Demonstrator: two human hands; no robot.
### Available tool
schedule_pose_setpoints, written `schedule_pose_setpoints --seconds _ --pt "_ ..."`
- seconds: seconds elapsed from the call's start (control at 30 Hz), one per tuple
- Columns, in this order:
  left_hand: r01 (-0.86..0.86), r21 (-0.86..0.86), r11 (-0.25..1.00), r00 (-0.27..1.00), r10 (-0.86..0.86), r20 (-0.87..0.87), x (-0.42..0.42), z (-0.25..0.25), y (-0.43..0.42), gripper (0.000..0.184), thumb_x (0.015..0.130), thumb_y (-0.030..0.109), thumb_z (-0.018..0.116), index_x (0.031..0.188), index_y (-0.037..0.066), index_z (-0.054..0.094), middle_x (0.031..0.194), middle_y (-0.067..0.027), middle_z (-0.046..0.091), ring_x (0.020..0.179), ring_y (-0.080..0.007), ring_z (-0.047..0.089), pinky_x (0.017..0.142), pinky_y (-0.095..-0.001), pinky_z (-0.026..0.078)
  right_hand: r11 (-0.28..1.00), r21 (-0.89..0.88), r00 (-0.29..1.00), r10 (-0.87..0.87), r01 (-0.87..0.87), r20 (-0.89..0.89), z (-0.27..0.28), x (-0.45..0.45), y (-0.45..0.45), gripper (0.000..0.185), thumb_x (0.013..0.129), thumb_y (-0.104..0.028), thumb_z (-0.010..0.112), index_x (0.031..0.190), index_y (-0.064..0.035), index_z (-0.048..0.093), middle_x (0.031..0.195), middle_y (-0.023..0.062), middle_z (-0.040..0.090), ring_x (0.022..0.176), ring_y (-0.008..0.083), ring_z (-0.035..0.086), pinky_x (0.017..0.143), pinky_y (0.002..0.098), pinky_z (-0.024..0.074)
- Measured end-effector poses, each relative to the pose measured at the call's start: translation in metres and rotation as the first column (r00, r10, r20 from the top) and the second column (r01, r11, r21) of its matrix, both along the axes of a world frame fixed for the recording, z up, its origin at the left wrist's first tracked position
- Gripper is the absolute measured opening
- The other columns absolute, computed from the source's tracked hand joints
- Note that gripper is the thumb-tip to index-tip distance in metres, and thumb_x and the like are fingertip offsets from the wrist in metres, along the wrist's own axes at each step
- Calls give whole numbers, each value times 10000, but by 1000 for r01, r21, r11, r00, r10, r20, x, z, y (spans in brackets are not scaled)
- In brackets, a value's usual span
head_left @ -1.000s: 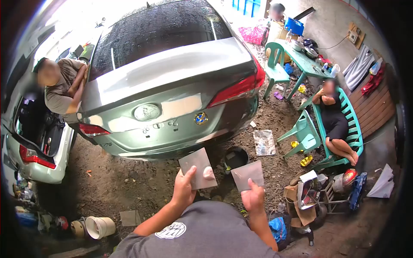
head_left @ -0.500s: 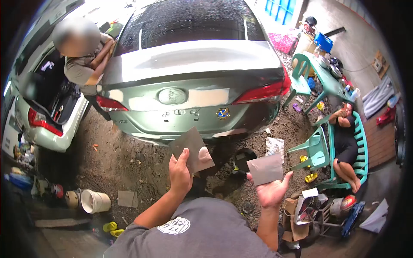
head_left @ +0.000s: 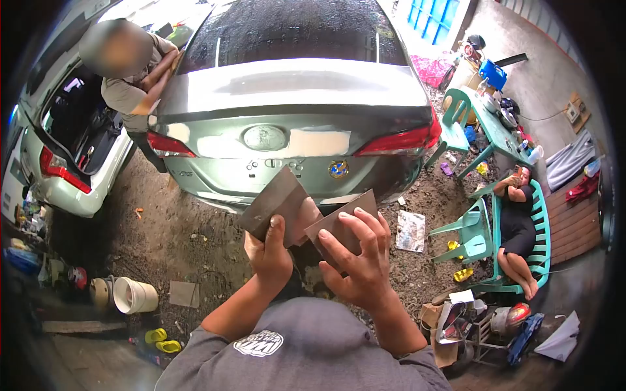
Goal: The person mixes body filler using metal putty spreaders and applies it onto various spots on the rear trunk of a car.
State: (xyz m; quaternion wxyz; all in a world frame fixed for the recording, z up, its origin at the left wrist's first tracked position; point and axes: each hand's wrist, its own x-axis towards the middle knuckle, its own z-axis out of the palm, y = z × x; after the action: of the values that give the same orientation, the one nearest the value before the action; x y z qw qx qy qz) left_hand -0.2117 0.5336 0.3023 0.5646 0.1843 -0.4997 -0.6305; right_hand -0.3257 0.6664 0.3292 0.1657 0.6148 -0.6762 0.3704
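My left hand [head_left: 268,251] grips a thin square plate [head_left: 277,202], its thumb on the near face. A pale pinkish lump or smear [head_left: 305,218] shows on that plate's right part. My right hand [head_left: 362,257] holds a second square plate [head_left: 342,231], with its fingers spread over the face. The edges of the two plates meet or overlap in front of my chest. Beyond them stands the rear of a grey-green car [head_left: 228,140] with pale patches on its trunk lid.
A person [head_left: 124,94] leans on the car's left side. Another person [head_left: 518,225] sits on a green bench [head_left: 540,228]. Green chairs [head_left: 473,231], a green table [head_left: 489,124], a white bucket [head_left: 135,295], yellow slippers [head_left: 168,346] and a white car [head_left: 85,189] stand around.
My right hand has moved left and turned over, bringing its plate against the left one. Its fingers now lie across the plate's face.
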Motion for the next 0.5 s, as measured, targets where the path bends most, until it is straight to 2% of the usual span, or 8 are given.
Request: schedule_pose_setpoints --seconds 0.17,0.2,0.23,0.3,0.33,0.37,0.43,0.5 --pt "-62 -212 975 971 109 214 4 -6 5 236 998 156 609 1156 -19 607 1059 -72 671 946 -164 633 848 -317 508 987 64 987 146 -150 62 -19 5 -9 588 720 -221 778 1292 -202 642 1370 115 501 1308 370 452 1095 590 315" --pt "-116 -81 990 967 131 219 7 -7 4 246 993 150 615 1169 -20 599 1075 -79 666 964 -169 630 859 -320 505 978 145 988 147 -152 46 -21 5 -8 566 746 -203 763 1298 -190 637 1366 124 502 1305 357 460 1094 555 338" --pt "-167 51 985 962 151 226 12 -7 1 258 988 145 622 1182 -22 591 1091 -87 662 983 -173 627 870 -323 502 965 163 964 171 -206 205 -32 3 -6 547 764 -201 753 1298 -174 636 1367 123 501 1306 347 461 1095 535 346" --pt "-202 91 975 976 192 104 26 -14 -16 299 980 150 636 1219 -16 570 1143 -101 644 1040 -184 616 902 -339 497 935 174 838 180 -308 515 -72 -4 3 510 799 -197 732 1297 -143 633 1368 122 500 1310 327 464 1097 497 362" --pt "-207 -2 978 978 207 -38 36 -20 -33 328 975 159 644 1244 -8 557 1178 -109 631 1079 -190 607 923 -351 496 929 63 598 182 -365 781 -83 -10 10 504 850 -190 690 1335 -98 589 1387 115 500 1319 306 457 1102 445 372" --pt "-182 72 981 982 185 -48 49 -21 -47 370 977 193 644 1282 15 534 1233 -110 605 1140 -208 587 974 -381 487 951 -124 143 170 -284 975 -96 -10 19 534 879 -207 655 1384 -86 531 1400 105 500 1315 300 468 1110 464 380" --pt "-178 144 973 982 186 -44 63 -19 -74 437 978 281 631 1334 46 535 1268 -115 620 1146 -282 622 1030 -443 472 958 -283 -342 250 -51 906 -132 -27 48 583 938 -312 630 1454 -112 448 1432 95 490 1333 349 469 1103 571 381" --pt "31 325 945 996 -2 -87 86 -50 -110 440 1004 309 574 1343 32 534 1251 -123 641 1137 -279 633 1039 -429 467 911 -390 -597 387 132 703 -154 -35 75 600 964 -407 587 1472 -127 433 1444 114 493 1343 364 465 1086 637 367"
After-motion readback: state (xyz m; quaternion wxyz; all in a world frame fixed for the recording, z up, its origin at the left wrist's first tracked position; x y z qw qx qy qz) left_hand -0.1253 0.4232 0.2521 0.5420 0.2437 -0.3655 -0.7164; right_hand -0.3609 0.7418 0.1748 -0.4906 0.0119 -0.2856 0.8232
